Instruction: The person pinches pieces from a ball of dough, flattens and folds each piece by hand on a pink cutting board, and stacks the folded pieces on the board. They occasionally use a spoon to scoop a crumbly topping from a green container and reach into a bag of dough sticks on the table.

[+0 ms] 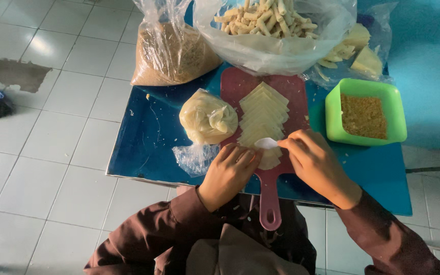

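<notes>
A row of overlapping pale square wrappers (pixel 262 117) lies on a red cutting board (pixel 240 84) with a handle pointing toward me. My left hand (pixel 227 175) rests fingers-down on the nearest wrapper at the board's near end. My right hand (pixel 314 163) pinches a small white spoon (pixel 267 143) whose bowl hovers over that same wrapper. A tied clear bag of pale filling (pixel 207 118) sits just left of the board.
The blue table (pixel 148 137) also carries a green square bowl of breadcrumbs (pixel 365 114) at right, a bag of brown crumbs (pixel 171 51) at the back left, and a large bag of rolled sticks (pixel 268 25) behind the board. White tiled floor surrounds the table.
</notes>
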`<state>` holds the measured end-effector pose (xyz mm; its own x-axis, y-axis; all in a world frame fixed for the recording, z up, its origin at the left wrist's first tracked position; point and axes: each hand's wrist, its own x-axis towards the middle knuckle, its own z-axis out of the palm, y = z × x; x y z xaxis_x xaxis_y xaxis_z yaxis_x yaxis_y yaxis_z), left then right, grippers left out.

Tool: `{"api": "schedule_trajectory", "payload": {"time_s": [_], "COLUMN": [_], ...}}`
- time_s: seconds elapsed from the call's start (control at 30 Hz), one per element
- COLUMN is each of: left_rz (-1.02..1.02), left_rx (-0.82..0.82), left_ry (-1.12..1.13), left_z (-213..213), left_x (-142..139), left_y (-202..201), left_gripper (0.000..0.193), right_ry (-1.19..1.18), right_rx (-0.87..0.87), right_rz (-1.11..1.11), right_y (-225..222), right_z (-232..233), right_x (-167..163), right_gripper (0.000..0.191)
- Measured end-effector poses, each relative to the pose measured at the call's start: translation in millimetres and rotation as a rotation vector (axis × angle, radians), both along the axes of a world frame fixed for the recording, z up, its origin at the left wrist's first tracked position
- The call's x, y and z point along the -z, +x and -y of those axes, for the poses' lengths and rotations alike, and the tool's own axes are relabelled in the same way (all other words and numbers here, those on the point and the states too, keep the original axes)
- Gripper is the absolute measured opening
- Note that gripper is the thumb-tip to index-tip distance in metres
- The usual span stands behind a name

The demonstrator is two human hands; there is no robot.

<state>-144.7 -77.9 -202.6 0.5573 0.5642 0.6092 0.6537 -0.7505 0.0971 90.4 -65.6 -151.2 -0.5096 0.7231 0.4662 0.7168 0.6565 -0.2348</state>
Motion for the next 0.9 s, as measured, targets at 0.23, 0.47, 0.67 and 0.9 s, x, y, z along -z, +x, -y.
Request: {"api": "schedule_trajectory", "payload": {"time_s": [0.23,0.47,0.67,0.9], "left_rz": [-0.017,0.037,0.036,0.034], "left_rx": [0.022,0.038,0.031,0.034], "left_ry": [-0.023,-0.017,-0.056,-0.048], "left_z": [-1.6,-4.1,-3.7,-3.9], "left_x": [-1.0,-1.3,-0.8,-0.7], "left_y": [-0.6,-0.8,0.0,-0.5], "left_gripper": [0.041,0.041,0.040,0.041], "right_ry": [0.087,0.091,0.102,0.083], "right_rx": [0.063,0.088,0.098,0.103], "right_rz": [0.106,0.028,0.008,0.040], "right_y": [6.3,7.9,5.4,12.1], "right_z": [-14.8,-22.2,-9.4,-18.3], "right_x": [13.4,9.4,8.3,4.6], "right_gripper": [0.032,0.030,0.032,0.029]}}
